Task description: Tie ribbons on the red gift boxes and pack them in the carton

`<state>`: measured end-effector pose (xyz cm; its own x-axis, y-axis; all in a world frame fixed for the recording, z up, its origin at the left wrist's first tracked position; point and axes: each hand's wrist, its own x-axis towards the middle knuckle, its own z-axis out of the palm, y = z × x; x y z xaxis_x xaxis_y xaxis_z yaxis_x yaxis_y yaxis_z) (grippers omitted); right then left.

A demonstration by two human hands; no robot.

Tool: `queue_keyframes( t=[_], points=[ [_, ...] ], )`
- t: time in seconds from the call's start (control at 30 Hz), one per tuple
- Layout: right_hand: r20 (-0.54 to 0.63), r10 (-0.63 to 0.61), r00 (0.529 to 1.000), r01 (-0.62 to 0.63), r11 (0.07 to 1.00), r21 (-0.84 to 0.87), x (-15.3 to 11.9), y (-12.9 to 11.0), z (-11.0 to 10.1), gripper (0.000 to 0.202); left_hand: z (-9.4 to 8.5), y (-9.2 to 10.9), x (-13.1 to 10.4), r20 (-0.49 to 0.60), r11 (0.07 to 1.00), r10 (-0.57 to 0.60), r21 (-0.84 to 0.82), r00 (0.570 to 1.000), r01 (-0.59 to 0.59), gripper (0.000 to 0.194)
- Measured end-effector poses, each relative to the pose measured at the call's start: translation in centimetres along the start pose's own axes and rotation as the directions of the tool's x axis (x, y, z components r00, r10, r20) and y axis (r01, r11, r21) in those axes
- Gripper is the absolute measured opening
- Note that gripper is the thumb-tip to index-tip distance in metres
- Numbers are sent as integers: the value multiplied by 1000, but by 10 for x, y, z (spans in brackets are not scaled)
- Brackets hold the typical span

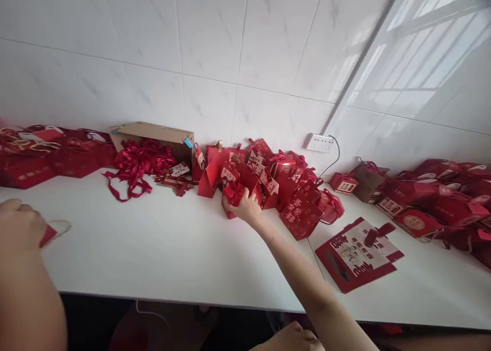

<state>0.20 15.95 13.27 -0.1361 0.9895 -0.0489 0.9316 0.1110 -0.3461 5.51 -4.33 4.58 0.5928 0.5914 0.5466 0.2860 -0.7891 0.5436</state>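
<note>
My right hand [248, 207] reaches in from the lower right, its fingers and thumb on a small red box [229, 211] with a red bow at the front of a pile. Behind that box stand more red gift bags and boxes with printed tags. My left hand [294, 338] shows only in part at the bottom edge, below my right forearm. Its fingers are curled, and what they hold, if anything, is hidden.
Another person's blurred hand [19, 225] at the far left holds a red item with a cord handle. A cardboard box [153, 131] spills red ribbons [143, 159]. Flat red printed bags [358, 254] lie to the right, near more red boxes [418, 220]. A power strip [319, 143] hangs on the wall.
</note>
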Motion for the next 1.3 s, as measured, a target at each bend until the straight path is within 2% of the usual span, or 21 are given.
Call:
queue_keyframes(
  t=[0.13,0.23,0.3,0.33,0.4,0.43,0.47,0.5,0.6,0.67,0.77,0.83,0.93,1.07,1.13,1.2,1.3],
  points=[
    [-62,32,998,-31,999,15,-18,-2,6,90,-32,-11,-20,-150,996,-82,-33,985,78,27],
    [-95,50,994,-52,998,-18,-61,4,5,92,-55,-21,-36,-247,991,-127,-78,961,111,18],
    [-73,39,997,-44,997,-61,-99,12,1,93,-72,-30,-45,-359,985,-163,-108,919,133,17],
    [-32,23,999,-26,996,-83,-118,18,-3,93,-81,-36,-49,-453,982,-188,-114,871,153,15],
    [65,-26,998,32,995,-94,-148,30,-18,96,-98,-49,-55,-672,967,-241,-107,700,230,13],
    [91,-66,994,73,995,-75,-157,38,-27,96,-106,-56,-56,-736,954,-268,-111,622,280,17],
    [83,-111,990,115,993,-38,-161,44,-36,92,-113,-62,-57,-750,934,-314,-134,582,331,25],
    [42,-157,987,157,988,10,-160,50,-43,84,-119,-68,-57,-721,914,-370,-170,585,368,33],
    [-115,-299,947,315,937,151,-134,60,-52,49,-130,-78,-53,-516,850,-527,-337,676,405,47],
    [-101,-371,923,384,895,226,-110,60,-43,37,-132,-78,-49,-399,803,-578,-432,712,411,49],
    [8,-404,915,370,844,389,-89,62,-23,21,-131,-72,-45,-329,754,-626,-488,707,440,48],
    [3,-376,927,332,821,464,-91,68,-14,13,-131,-67,-44,-330,742,-648,-478,686,471,46],
    [-93,-301,949,304,801,516,-107,82,-8,15,-131,-60,-41,-330,741,-664,-412,671,530,39],
    [-206,-235,950,312,741,594,-130,99,-5,19,-137,-51,-34,-244,758,-652,-237,717,608,30],
    [-200,-226,953,302,712,634,-138,106,-2,22,-142,-48,-30,-202,748,-663,-141,721,649,28],
    [-144,-240,960,271,674,688,-142,110,2,23,-147,-47,-27,-166,745,-665,-74,729,663,28],
    [-78,-243,967,216,616,758,-144,114,7,32,-153,-47,-22,-98,783,-621,-71,777,617,24]
  ],
)
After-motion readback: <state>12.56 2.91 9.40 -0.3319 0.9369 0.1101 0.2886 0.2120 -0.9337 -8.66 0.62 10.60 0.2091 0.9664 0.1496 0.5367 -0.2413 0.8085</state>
